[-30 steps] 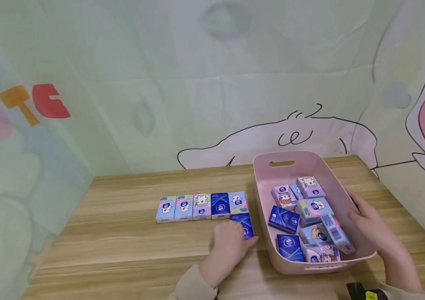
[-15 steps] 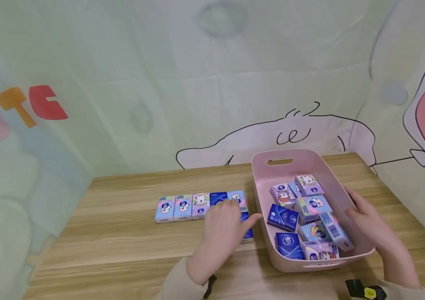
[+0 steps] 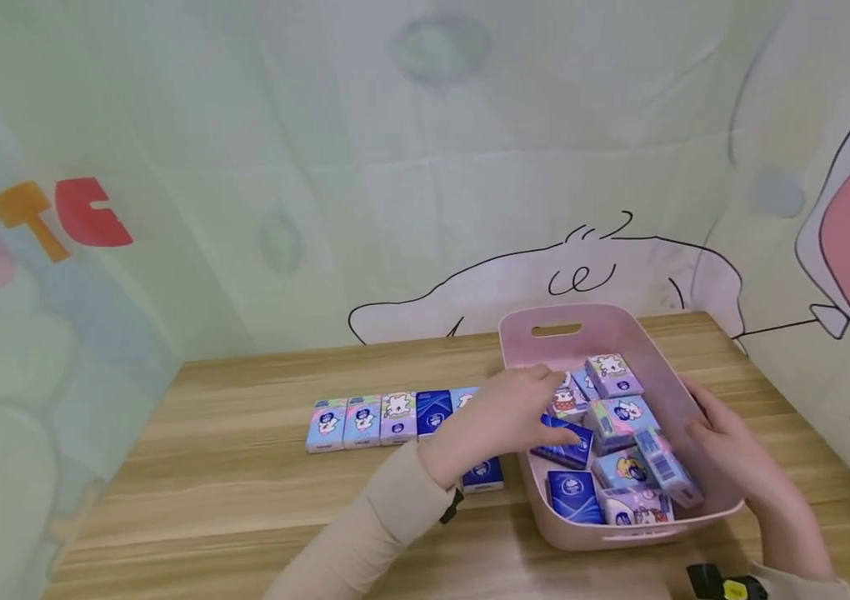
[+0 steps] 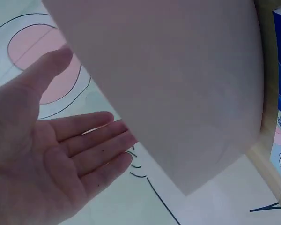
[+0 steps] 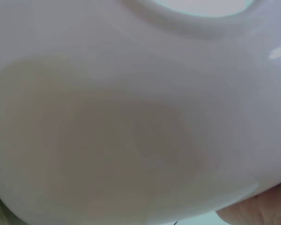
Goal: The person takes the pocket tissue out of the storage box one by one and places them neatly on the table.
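A pink plastic basket (image 3: 556, 529) stands on the table with several pocket tissue packs (image 3: 623, 421) lying loosely inside. Over its left rim reaches my left hand (image 3: 500, 417), its fingers loosely extended above a dark blue tissue pack (image 3: 575, 450). The left wrist view shows that palm (image 4: 56, 164) bare, with the basket wall (image 4: 178, 84) alongside. My right hand (image 3: 728, 450) grips the basket's right rim, thumb on the inner side. A row of tissue packs (image 3: 362, 423) lies left of the basket. Below its right end is a blue pack (image 3: 483, 475), partly hidden by my left arm.
The wooden table (image 3: 245, 492) meets a printed cloth backdrop (image 3: 282, 208) at its back and sides. In the right wrist view, the basket's outer wall (image 5: 131, 140) fills most of the picture.
My left hand has lifted off the blue pack at the row's right end and moved right, over the basket's left rim. The right hand stays on the basket.
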Available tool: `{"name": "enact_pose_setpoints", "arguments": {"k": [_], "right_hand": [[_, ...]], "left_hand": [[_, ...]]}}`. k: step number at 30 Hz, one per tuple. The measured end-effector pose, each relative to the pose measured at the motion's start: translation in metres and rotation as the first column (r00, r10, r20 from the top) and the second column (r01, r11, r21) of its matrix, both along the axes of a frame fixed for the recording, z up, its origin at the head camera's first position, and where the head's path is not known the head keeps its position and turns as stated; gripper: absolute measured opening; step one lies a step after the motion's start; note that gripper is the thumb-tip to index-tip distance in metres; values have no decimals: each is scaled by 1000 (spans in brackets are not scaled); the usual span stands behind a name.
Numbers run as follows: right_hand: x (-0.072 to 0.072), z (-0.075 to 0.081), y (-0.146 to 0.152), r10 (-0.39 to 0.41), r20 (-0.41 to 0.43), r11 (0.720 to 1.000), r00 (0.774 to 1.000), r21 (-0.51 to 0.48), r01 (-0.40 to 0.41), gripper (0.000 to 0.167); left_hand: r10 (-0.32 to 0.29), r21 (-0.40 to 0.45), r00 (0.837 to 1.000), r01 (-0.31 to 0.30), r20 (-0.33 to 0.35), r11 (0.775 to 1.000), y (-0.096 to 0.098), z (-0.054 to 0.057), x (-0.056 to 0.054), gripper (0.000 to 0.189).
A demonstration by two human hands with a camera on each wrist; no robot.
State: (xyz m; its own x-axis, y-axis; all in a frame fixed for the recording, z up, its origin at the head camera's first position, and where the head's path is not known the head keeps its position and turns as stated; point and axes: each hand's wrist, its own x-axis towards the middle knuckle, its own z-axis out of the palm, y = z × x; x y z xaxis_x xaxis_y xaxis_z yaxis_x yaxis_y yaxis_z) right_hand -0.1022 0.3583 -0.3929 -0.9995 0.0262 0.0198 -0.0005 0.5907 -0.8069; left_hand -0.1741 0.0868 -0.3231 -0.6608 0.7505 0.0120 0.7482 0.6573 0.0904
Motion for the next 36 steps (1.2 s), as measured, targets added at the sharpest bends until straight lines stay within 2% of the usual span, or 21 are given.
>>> {"name": "enact_pose_setpoints", "arguments": {"k": [4, 7, 9, 17, 22, 26, 30, 36], "right_hand": [[0, 0, -1, -4, 1, 1000, 1000, -4, 4, 56], [-1, 0, -1, -4, 5, 1000, 1000, -6, 4, 56], [-1, 0, -2, -5, 12, 1000, 1000, -6, 5, 56], [-3, 2, -1, -16, 28, 1000, 999, -1, 17, 56], [-2, 1, -2, -14, 33, 1000, 999, -5, 14, 56], [-2, 1, -2, -11, 29, 1000, 1000, -9, 11, 56], [-2, 1, -2, -8, 23, 1000, 1000, -8, 9, 56], [-2, 2, -1, -10, 25, 1000, 1000, -16, 11, 56]], "left_hand": [[-57, -116, 998, 60, 25, 991, 16, -9, -7, 67], [-82, -186, 995, 90, 51, 978, 26, -15, -4, 51], [-84, -227, 994, 96, 63, 969, 31, -18, 2, 46], [-44, -332, 996, 68, 80, 941, 44, -32, 24, 52], [-57, -368, 997, 69, 44, 927, 50, -45, 32, 46], [-58, -399, 998, 61, 20, 915, 56, -50, 36, 37], [-48, -440, 998, 55, 27, 896, 62, -55, 39, 27], [-50, -486, 999, 47, 8, 873, 68, -60, 41, 25]]}}
